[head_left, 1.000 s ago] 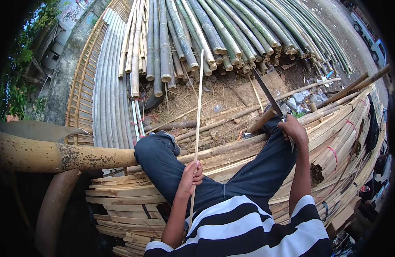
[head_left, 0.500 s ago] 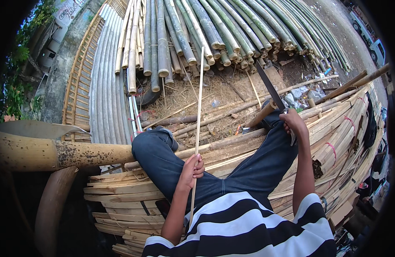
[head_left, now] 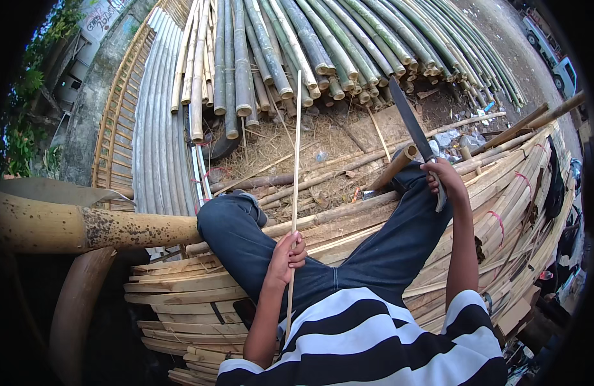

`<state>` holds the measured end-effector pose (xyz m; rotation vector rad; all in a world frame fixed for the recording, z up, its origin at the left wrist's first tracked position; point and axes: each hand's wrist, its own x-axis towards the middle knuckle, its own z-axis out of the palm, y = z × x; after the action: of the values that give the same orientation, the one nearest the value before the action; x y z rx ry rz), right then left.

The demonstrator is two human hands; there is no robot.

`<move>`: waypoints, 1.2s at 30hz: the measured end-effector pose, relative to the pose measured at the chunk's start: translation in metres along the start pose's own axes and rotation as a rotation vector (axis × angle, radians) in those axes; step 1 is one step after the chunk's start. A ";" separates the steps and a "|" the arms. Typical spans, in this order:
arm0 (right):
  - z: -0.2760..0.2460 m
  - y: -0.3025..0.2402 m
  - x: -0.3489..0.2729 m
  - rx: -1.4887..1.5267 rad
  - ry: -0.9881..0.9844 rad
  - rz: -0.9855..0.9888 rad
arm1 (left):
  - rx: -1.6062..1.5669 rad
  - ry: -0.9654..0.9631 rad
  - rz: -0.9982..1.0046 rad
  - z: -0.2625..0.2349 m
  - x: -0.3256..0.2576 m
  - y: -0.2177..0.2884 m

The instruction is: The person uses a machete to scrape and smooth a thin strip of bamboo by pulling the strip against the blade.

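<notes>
Bamboo strip (head_left: 297,154) pointed lengthwise forward through the curled left hand (head_left: 288,258), well left of the knife (head_left: 411,120) in the clenched right hand (head_left: 446,181).

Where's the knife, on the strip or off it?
Off. The knife in the right hand is well right of the pale strip in the left hand, with ground visible between them.

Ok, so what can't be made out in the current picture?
All in the head view:
- Grip of the knife: mostly covered by the right hand.
- Middle stretch of the pale strip: hidden by the left hand.
- Far ends of the bamboo poles: cut off by the top edge.
</notes>
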<state>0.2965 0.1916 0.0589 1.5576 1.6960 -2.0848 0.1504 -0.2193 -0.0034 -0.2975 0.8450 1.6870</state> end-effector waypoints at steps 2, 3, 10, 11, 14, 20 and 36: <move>0.000 -0.002 -0.002 0.036 0.004 -0.012 | -0.029 0.021 0.012 -0.002 0.003 0.000; 0.003 0.002 -0.006 -0.018 0.085 -0.116 | -0.028 0.024 0.011 -0.002 0.004 0.000; 0.022 -0.006 -0.008 -0.449 0.343 -0.335 | -0.059 0.032 -0.028 0.001 0.017 0.002; 0.019 -0.002 0.003 -0.580 0.287 -0.214 | -0.042 0.047 -0.031 0.004 0.018 0.005; 0.017 0.018 0.021 -0.730 0.258 -0.112 | -0.036 0.061 -0.038 0.012 0.015 0.010; 0.015 0.008 0.010 -0.567 0.187 -0.117 | -0.044 0.008 0.005 0.006 0.014 0.007; -0.010 -0.013 0.021 0.046 -0.208 0.274 | -0.118 -0.131 -0.039 0.003 0.012 -0.014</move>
<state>0.2850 0.2147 0.0549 1.4309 1.2965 -2.0723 0.1605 -0.2080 -0.0138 -0.2781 0.6407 1.7032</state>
